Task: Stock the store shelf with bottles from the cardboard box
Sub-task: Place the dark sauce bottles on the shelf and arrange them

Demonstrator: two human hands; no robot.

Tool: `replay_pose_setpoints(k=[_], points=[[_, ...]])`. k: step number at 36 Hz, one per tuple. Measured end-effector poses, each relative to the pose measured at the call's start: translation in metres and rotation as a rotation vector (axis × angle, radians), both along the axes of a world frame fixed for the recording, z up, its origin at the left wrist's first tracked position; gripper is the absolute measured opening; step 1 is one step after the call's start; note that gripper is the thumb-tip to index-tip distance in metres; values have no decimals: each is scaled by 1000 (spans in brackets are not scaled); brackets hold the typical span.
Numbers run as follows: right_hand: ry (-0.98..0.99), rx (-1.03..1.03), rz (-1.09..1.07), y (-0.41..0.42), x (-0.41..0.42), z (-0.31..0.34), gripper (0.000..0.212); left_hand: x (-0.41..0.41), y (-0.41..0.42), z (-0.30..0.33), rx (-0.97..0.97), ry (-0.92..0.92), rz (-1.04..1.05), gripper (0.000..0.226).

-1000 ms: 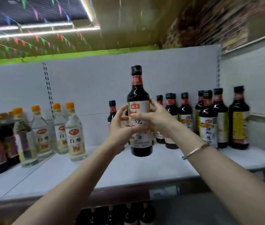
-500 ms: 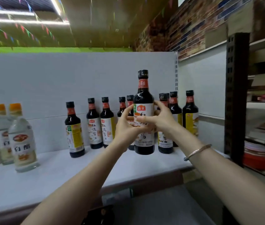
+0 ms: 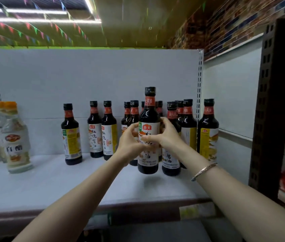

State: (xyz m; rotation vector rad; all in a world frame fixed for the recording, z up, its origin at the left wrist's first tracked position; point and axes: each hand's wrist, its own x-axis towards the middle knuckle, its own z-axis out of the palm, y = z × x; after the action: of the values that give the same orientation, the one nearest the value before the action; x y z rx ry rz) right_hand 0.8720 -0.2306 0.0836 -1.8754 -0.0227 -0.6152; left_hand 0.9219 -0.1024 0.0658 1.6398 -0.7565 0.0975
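A dark soy sauce bottle (image 3: 149, 117) with a black cap and white label hangs upright just above the white shelf (image 3: 54, 186). My left hand (image 3: 129, 144) and my right hand (image 3: 166, 135) both grip it around the label, one from each side. It floats in front of a cluster of several matching dark bottles (image 3: 188, 123) standing at the shelf's right end. Three more dark bottles (image 3: 71, 135) stand apart to the left of the cluster. The cardboard box is out of view.
Clear vinegar bottles with orange caps (image 3: 16, 140) stand at the left. The shelf's white back panel (image 3: 103, 75) and side wall (image 3: 229, 95) close it in. A dark perforated upright post (image 3: 271, 102) rises at the right, with another rack behind it.
The view has swung right along the shelf and drawn closer. Both hands carried the bottle toward the dark cluster and lowered it nearer the shelf surface.
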Motion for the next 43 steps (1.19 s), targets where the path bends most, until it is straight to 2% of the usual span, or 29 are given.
replay_pose_setpoints(k=[9,16,24,35,43], points=[[41,42,76,-1,22,-22,82,12,3,-15,54,19,63,69],[45,25,75,5,32,-28,85,26,9,-24,66,46,55,83],[68,22,86,9,44,-31,77,36,14,-26,65,39,33,79],[90,-4,139,20,59,-40,92,53,30,-24,103,51,2,81],[146,-57,186,51,72,-39,100,66,64,-25,110,63,66,85]])
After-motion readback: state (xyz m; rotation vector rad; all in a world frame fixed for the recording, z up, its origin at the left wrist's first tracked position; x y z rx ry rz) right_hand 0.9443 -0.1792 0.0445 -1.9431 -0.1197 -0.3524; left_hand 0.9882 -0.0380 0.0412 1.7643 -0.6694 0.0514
